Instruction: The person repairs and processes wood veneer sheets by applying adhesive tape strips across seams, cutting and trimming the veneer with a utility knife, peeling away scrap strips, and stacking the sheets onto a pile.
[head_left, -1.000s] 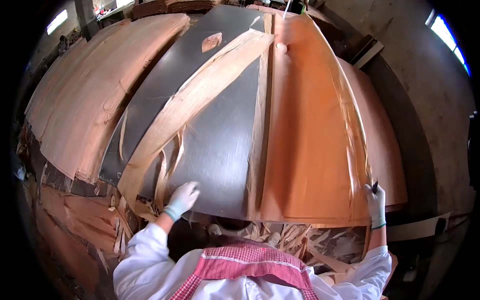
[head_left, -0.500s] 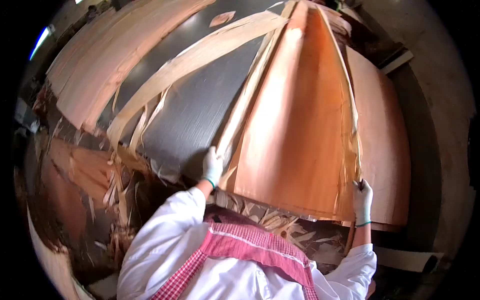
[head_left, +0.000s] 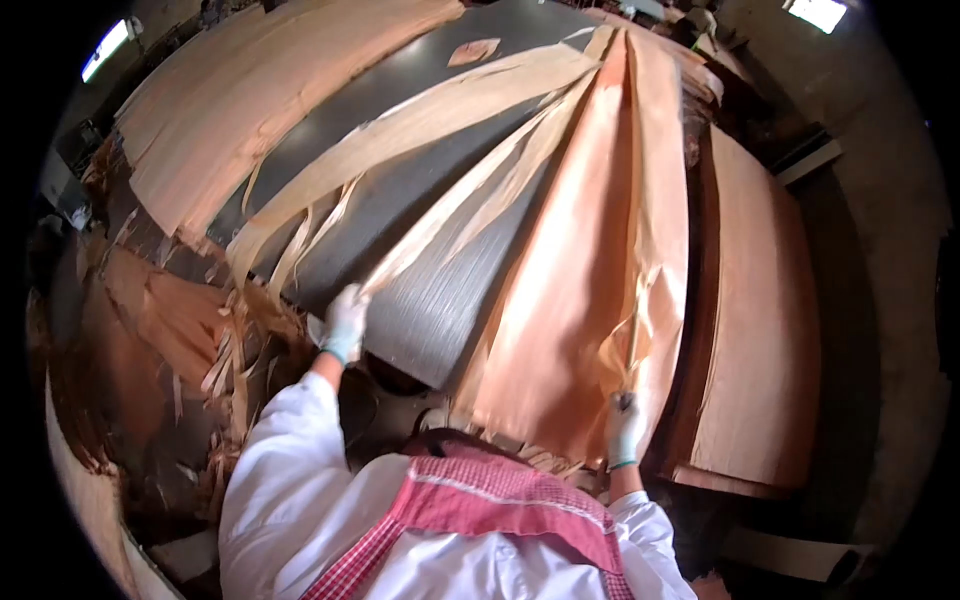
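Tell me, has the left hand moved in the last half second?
Yes, the left hand has moved left across the dark surface, closer to the wide pale strip.

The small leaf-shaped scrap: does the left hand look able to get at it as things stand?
Probably not from here: the left hand grips a thin strip at the near edge, and the scrap lies uncovered but far off, beyond the wide pale strip.
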